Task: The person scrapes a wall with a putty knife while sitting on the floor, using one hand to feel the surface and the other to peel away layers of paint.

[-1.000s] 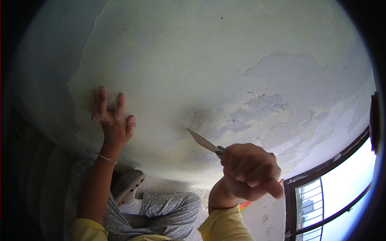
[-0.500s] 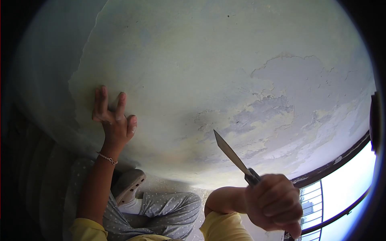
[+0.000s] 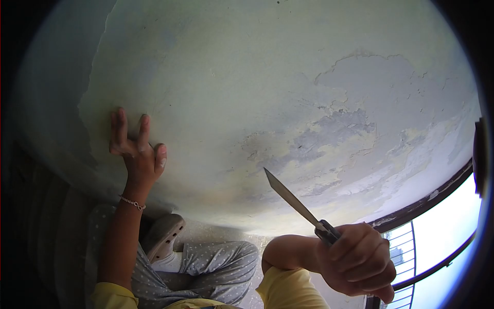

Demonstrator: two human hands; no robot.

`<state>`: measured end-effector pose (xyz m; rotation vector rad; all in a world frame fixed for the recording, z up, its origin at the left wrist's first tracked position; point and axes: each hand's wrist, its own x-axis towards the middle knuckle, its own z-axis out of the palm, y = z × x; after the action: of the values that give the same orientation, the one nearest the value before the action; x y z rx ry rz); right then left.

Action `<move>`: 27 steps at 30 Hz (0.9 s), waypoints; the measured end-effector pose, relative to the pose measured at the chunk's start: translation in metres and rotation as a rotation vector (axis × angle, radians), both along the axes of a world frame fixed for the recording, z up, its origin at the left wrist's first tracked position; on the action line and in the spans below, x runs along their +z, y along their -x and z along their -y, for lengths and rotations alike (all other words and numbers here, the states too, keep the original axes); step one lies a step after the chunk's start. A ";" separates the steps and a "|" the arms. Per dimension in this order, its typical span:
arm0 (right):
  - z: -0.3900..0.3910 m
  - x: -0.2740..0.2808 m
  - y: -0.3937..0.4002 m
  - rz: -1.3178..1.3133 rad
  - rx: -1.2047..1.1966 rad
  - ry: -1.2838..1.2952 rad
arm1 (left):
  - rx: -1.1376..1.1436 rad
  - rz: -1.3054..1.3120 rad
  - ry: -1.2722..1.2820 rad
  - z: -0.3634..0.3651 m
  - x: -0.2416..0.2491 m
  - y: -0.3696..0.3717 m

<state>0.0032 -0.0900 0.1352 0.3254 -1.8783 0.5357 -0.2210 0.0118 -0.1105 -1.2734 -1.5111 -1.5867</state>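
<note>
My left hand [image 3: 135, 152] presses flat against a pale green wall [image 3: 247, 77], fingers spread, a thin bracelet on the wrist. My right hand [image 3: 357, 260] is closed around the dark handle of a scraper knife [image 3: 293, 201]. Its narrow metal blade points up and left, the tip close to a patch of peeling, flaking paint [image 3: 329, 139] low on the wall. The blade tip looks just off the surface.
A dark window frame with bars [image 3: 422, 237] sits at the lower right, bright sky behind it. Below me are my grey dotted trousers [image 3: 216, 268] and a grey shoe [image 3: 164, 234] on the floor. A darker wall section [image 3: 46, 103] lies to the left.
My right hand pulled the blade away from the wall, down and right, then held nearly still with the blade angled up. My left hand shifted slightly left on the wall.
</note>
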 end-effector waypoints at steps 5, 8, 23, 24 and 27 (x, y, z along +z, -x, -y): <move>-0.015 0.002 0.001 0.083 -0.118 0.079 | 0.008 0.009 0.011 0.001 -0.001 -0.002; -0.002 -0.001 0.004 0.018 -0.044 0.016 | 0.014 -0.008 -0.022 0.001 0.001 -0.001; 0.009 -0.060 0.012 -0.007 -0.351 0.103 | -0.011 -0.044 0.031 0.003 0.000 0.004; 0.015 -0.078 0.010 0.029 -0.450 0.225 | -0.005 -0.069 0.021 0.001 0.000 0.005; 0.037 -0.141 -0.022 0.230 -0.647 0.727 | 0.012 -0.082 -0.034 0.003 0.002 0.007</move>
<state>0.0254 -0.1271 -0.0058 -0.8222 -1.7329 0.7691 -0.2282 0.0087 -0.1081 -1.2923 -1.4328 -1.5269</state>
